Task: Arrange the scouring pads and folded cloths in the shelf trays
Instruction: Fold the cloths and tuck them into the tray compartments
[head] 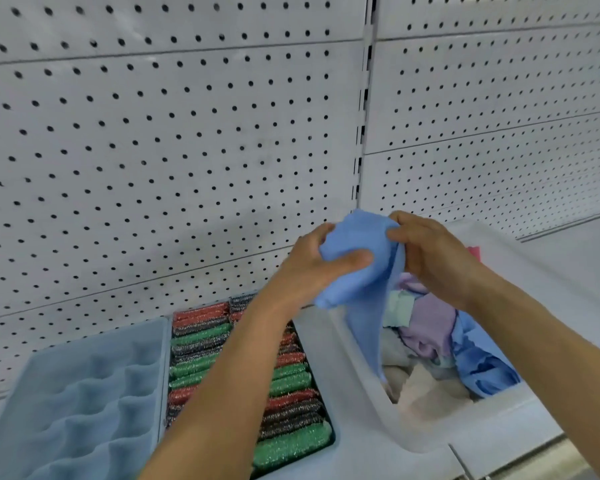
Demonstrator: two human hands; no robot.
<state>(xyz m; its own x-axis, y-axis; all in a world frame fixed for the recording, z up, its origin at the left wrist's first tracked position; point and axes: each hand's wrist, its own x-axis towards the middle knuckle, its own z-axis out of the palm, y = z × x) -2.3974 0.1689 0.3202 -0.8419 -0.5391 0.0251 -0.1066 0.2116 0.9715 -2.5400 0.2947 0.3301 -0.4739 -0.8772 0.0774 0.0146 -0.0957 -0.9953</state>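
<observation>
The blue cloth (354,258) is held in the air above the white bin (329,375) at the right end of the shelf (568,258). It is gripped by the left hand (312,265) on its left fold and pinched by the right hand (430,251) at its upper right edge; its free length hangs down into the bin. The compartment tray (84,393) lies toward the shelf's left end, beyond the scouring pads (201,344), so the left hand is judged nearer for placement.

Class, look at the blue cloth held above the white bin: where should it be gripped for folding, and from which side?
Grip the blue cloth at its bunched top edge, from both sides, as the left hand and right hand do now. The rest hangs limp into the white bin, so only the top gives control.
</observation>
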